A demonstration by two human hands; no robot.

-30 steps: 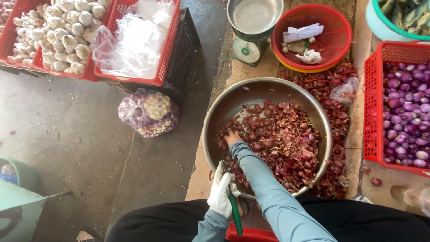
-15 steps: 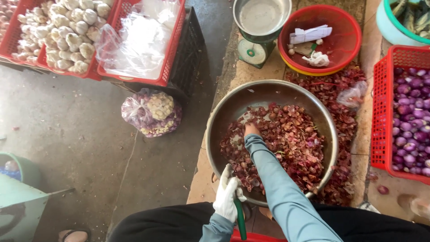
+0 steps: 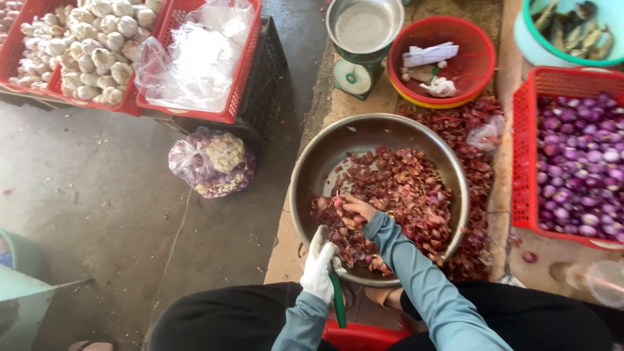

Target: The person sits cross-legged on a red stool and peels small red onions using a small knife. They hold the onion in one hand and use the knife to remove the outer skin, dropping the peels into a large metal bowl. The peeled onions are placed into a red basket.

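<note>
The right hand [image 3: 356,207], bare, reaches into the big metal bowl [image 3: 312,162] and its grip pinches a small shallot [image 3: 337,202] near the bowl's left side. The left hand [image 3: 320,265], in a white glove, sits just below and to the left of that, at the bowl's near rim, its grip clenched around a green-handled knife [image 3: 337,300] whose blade points up toward the right hand's shallot.

All around the right grip, the bowl holds a heap of unpeeled shallots and loose skins [image 3: 403,195], thickest to the right of the hand; bare metal shows on the far side. Judging from this, a good share of the bowl is left to work through. Farther right of both hands, a red basket [image 3: 525,156] is already well filled with peeled purple shallots [image 3: 578,169], so much appears done. A drift of red skins [image 3: 478,169] lies on the floor between bowl and basket. Beyond the bowl stand a scale [image 3: 356,65] and a red basin [image 3: 478,58]. Well left of the hands lie a bag of garlic [image 3: 214,162] and red crates of garlic [image 3: 78,45].
</note>
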